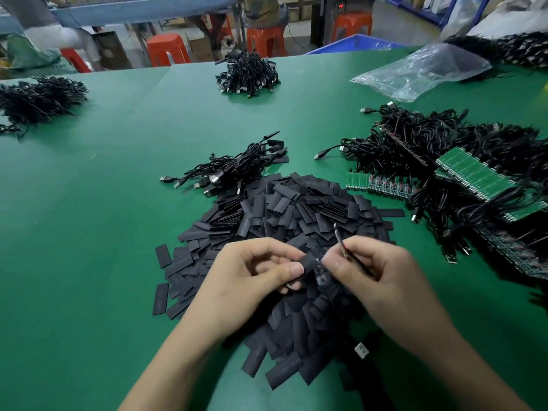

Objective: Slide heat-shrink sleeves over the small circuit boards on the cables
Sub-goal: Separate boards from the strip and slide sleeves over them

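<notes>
pinching a black heat-shrink sleeve (308, 262) between thumb and forefinger, the left hand (255, 271) has its grip closed on the sleeve, with the other fingers curled under. the sleeve sits a little toward 6 o'clock of the frame's middle, over the near part of a big sleeve pile (296, 209). a small dark circuit board (321, 275) pokes out of the sleeve's 5 o'clock end, so it is partly inside. the right hand (376, 271), at 3 o'clock of the sleeve, has its grip closed too, thumb and fingers pinching a thin black cable (357, 261) right next to the board; short wire ends stick up toward 11 o'clock above that hand. whether the thumb also touches the board i cannot tell. the pile of flat black sleeves spreads on the green counter (103, 203) from under both wrists out toward 12 o'clock. just past it at 11 o'clock lies a loose usb cable bundle (231, 170). at 2 to 3 o'clock a large cable tangle (415, 134) lies mixed with green board panels (474, 176). a metal usb plug (361, 350) lies at 5 o'clock, under the right forearm. farther out, a tied cable bunch (249, 74) stands at 12 o'clock, another cable heap (38, 99) lies at 10 o'clock, and a clear plastic bag (421, 69) lies at 1 o'clock. beyond the counter's far edge are red stools (166, 48).
</notes>
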A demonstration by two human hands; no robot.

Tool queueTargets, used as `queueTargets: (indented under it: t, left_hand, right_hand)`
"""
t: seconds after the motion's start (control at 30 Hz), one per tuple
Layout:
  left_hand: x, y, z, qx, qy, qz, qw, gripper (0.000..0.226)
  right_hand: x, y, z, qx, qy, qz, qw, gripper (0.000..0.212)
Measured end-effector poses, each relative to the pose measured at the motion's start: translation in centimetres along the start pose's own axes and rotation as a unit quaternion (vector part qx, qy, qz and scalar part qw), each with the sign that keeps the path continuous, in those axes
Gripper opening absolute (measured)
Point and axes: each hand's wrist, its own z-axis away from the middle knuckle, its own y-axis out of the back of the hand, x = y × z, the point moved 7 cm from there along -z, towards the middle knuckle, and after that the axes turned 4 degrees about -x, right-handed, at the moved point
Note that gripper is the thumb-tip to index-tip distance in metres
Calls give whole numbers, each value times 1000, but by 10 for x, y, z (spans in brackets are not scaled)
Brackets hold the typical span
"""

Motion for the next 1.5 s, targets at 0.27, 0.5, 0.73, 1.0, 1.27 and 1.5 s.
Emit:
queueTargets:
  t: [0.27,0.5,0.73,1.0,1.27,1.5]
  left_hand:
    - [20,-13,7,83,-172,-257,947,23]
    - [26,-9,15,153,-223,-353,896,26]
    - [30,-1,17,173,-233,-368,883,19]
    - [31,-5,18,165,-253,-370,879,21]
    - [28,-6,15,138,-268,-374,877,24]
    - [27,-6,16,138,-275,-398,864,24]
  right_hand:
    - [6,-8,0,-14,-20,-34,999,16]
    - [4,6,-1,34,-3,-47,998,42]
    - [-11,29,-1,70,60,103,990,39]
    - [-4,0,0,-51,14,58,997,45]
    - [-1,0,0,-50,0,57,997,37]
    - [2,-2,0,-43,-13,43,998,36]
